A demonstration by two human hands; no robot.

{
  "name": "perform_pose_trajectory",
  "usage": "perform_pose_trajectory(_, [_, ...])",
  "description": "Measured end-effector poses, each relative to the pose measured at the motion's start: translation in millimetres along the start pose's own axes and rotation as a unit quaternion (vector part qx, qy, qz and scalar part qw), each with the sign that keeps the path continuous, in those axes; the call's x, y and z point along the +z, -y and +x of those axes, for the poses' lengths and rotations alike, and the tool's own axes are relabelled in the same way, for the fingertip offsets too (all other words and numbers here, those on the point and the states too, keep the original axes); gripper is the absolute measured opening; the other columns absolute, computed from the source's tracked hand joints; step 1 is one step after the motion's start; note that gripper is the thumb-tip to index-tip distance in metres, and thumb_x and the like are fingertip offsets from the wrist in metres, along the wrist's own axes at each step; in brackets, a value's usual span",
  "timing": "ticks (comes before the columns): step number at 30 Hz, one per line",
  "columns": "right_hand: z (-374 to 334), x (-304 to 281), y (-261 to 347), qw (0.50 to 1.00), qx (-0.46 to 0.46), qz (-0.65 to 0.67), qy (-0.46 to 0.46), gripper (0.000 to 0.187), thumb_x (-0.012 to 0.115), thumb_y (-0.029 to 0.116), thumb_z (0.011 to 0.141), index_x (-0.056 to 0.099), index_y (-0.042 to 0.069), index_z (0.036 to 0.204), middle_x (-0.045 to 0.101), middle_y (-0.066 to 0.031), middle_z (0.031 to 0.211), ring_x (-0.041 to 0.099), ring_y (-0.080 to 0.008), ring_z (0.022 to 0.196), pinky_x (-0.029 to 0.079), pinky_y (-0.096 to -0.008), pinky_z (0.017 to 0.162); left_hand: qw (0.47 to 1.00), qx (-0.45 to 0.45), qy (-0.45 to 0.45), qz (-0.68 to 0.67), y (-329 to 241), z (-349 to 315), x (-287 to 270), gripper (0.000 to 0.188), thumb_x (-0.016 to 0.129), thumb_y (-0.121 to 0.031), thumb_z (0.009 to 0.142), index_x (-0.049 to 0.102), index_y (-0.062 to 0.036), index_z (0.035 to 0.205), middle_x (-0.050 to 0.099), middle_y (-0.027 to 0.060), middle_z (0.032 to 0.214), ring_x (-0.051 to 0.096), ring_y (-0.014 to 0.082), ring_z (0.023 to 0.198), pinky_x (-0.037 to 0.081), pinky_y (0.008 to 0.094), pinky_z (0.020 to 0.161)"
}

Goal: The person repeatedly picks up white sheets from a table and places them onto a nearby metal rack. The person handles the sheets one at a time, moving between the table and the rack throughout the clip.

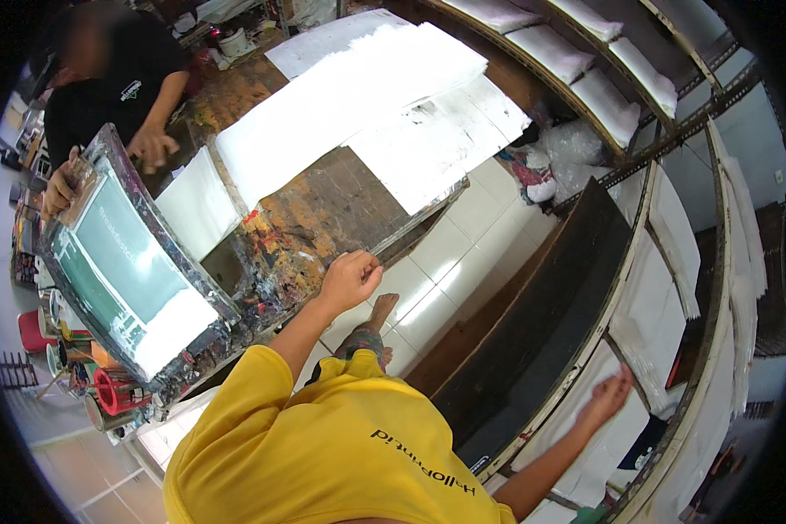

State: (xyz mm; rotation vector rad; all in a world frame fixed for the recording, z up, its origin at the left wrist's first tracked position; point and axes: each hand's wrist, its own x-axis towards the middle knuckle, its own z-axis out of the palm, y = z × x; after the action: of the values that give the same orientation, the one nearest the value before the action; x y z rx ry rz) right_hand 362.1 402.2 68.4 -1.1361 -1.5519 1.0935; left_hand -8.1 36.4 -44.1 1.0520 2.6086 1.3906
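My left hand (351, 278) is loosely closed, its fingers curled with nothing visible in them, beside the near edge of a paint-stained work table (297, 210). My right hand (607, 397) reaches over a white sheet (576, 428) on the rack at my right. Its fingers are bent together near the sheet's far edge; whether they pinch it is hidden. On the table lie a long stack of white sheets (341, 105) and a smaller white sheet (199, 201). Across the table, a co-worker's hand (59, 188) grips a tilted screen-printing frame (135, 249) with green mesh.
A curved-looking metal rack (642, 253) with white sheets on its shelves runs along my right. A long dark board (533, 332) stands beside it. White floor tiles (450, 249) show between table and rack. Plastic bags (576, 153) and a red stool (118, 389) are near.
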Motion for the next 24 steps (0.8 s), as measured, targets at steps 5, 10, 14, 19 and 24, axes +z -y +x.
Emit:
perform_pose_trajectory(5, [-44, 142, 12, 0.976, 0.099, 0.105, 0.164, 0.014, 0.056, 0.013, 0.098, 0.061, 0.008, 0.11, 0.044, 0.0052, 0.068, 0.036, -0.0035, 0.054, 0.027, -0.0205, 0.045, 1.0, 0.004, -0.015, -0.022, 0, -2, -2, 0.013, 0.068, -0.017, 0.082, 0.064, -0.0047, 0.082, 0.06, 0.0105, 0.072, 0.059, 0.0277, 0.063, 0.046, 0.0388, 0.065])
perform_pose_trajectory(10, [-97, 199, -12, 0.912, 0.219, 0.102, 0.333, 0.014, 0.06, 0.016, 0.097, 0.06, 0.007, 0.108, 0.05, 0.0024, 0.072, 0.041, -0.0044, 0.054, 0.031, -0.019, 0.045, 1.0, -0.012, -0.005, -0.017, 1, -3, -5, 0.013, 0.067, -0.018, 0.082, 0.063, -0.0054, 0.081, 0.061, 0.0107, 0.073, 0.061, 0.0304, 0.069, 0.047, 0.0401, 0.068])
perform_pose_trajectory(14, [-135, 201, -53, 0.868, 0.296, 0.051, 0.396, 0.012, 0.061, 0.02, 0.098, 0.06, 0.01, 0.104, 0.055, 0.0019, 0.072, 0.046, -0.0058, 0.053, 0.032, -0.0206, 0.045, 1.0, -0.02, 0.005, -0.023, 2, -3, -5, 0.014, 0.066, -0.019, 0.083, 0.063, -0.0057, 0.081, 0.061, 0.0103, 0.073, 0.061, 0.0294, 0.068, 0.048, 0.0404, 0.068])
perform_pose_trajectory(19, [-157, 182, -99, 0.844, 0.356, 0.015, 0.401, 0.012, 0.06, 0.019, 0.098, 0.059, 0.009, 0.103, 0.056, 0.0009, 0.075, 0.048, -0.0074, 0.056, 0.035, -0.0226, 0.048, 0.999, -0.01, -0.016, -0.035, 4, -4, -2, 0.012, 0.066, -0.017, 0.084, 0.064, -0.0058, 0.082, 0.061, 0.0089, 0.073, 0.06, 0.0276, 0.066, 0.048, 0.0395, 0.067])
perform_pose_trajectory(24, [-153, 178, -114, 0.849, 0.355, -0.013, 0.392, 0.017, 0.062, 0.024, 0.097, 0.06, 0.008, 0.103, 0.058, -0.0008, 0.078, 0.051, -0.0083, 0.06, 0.04, -0.0231, 0.051, 0.992, -0.064, -0.036, -0.102, -4, 0, -5, 0.011, 0.064, -0.014, 0.085, 0.063, -0.0035, 0.088, 0.063, 0.0116, 0.075, 0.062, 0.0285, 0.066, 0.05, 0.039, 0.063])
